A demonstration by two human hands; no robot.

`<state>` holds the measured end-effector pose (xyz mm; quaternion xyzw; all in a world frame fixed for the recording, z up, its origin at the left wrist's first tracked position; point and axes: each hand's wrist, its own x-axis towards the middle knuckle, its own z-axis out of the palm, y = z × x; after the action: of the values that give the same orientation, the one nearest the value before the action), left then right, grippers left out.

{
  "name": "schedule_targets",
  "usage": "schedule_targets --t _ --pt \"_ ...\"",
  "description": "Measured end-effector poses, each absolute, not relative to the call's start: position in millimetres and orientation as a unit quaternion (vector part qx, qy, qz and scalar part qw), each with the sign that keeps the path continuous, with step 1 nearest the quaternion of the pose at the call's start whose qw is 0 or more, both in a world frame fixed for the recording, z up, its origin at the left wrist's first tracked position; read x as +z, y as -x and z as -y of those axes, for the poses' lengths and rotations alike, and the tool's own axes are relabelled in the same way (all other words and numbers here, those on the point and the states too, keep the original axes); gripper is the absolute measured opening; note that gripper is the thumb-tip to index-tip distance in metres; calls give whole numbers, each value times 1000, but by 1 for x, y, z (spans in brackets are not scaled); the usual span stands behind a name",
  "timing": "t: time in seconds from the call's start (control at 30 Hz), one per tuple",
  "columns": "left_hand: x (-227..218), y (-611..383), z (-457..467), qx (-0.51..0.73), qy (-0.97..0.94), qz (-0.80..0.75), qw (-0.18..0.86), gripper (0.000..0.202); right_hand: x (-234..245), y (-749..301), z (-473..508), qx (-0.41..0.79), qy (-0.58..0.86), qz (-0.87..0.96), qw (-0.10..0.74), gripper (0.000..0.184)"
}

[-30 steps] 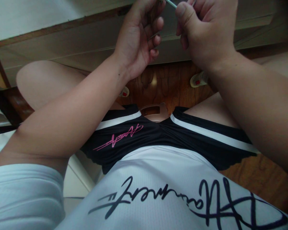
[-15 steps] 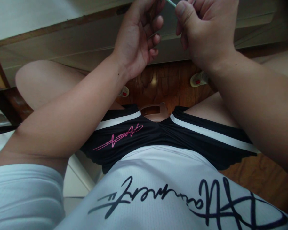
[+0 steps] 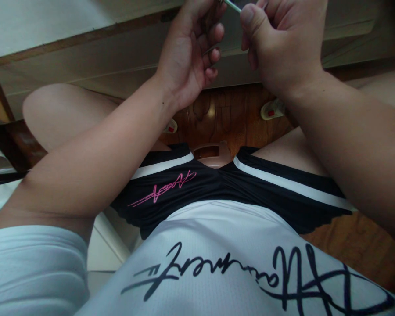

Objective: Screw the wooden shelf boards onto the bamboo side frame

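Observation:
A thin, pale green stick (image 3: 232,5) slants across the gap between my hands at the top edge of the head view. My right hand (image 3: 285,50) pinches its lower end between thumb and fingers. The stick's upper end reaches the fingers of my left hand (image 3: 188,55), palm turned inward and fingers curled. The thumb and index tip of that hand are cut off by the picture edge, so what they pinch cannot be made out. A tiny shiny bit shows there, too small to name.
A pale tabletop with a wooden edge (image 3: 82,38) runs across the upper left. Below are a wooden floor (image 3: 217,109), a pinkish-brown stool seat with a slot (image 3: 222,153), and shoes (image 3: 270,110). My legs in black shorts (image 3: 184,184) spread on both sides.
The stick has shifted slightly, with a little more of its upper end and a tiny shiny bit showing. Both hands stay almost in place.

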<state>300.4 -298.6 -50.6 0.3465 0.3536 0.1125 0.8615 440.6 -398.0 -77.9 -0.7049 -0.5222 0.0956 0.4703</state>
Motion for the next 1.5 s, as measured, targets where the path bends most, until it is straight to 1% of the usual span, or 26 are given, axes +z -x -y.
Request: schedule_targets --t 0.17,0.33,0.5,0.7,0.83,0.97,1.07,1.23,1.4,1.5 --pt "-50 -300 299 119 -350 -350 861 30 -76 -440 399 100 714 524 454 39" --pt "-49 -300 299 112 -349 -355 860 34 -75 -439 399 88 719 521 451 41" --pt "-50 -300 299 121 -343 -346 865 32 -72 -437 400 113 720 516 451 37" --pt "-49 -301 298 119 -334 -357 864 32 -71 -438 401 105 718 543 422 41" --pt "-51 -300 299 118 -340 -352 864 33 -73 -439 401 80 716 569 395 40" --pt "-56 -298 302 148 -365 -346 852 32 -75 -441 401 71 721 582 370 40" --pt "-59 -299 302 166 -388 -350 836 34 -77 -442 401 68 727 585 352 34" --pt "-61 -300 298 159 -407 -339 833 33 -79 -442 400 55 748 581 317 21" --pt "-56 -299 299 154 -430 -355 816 31 -78 -441 400 59 763 572 296 20" --pt "-51 -301 300 139 -429 -388 804 36 -79 -442 399 67 747 575 327 24"
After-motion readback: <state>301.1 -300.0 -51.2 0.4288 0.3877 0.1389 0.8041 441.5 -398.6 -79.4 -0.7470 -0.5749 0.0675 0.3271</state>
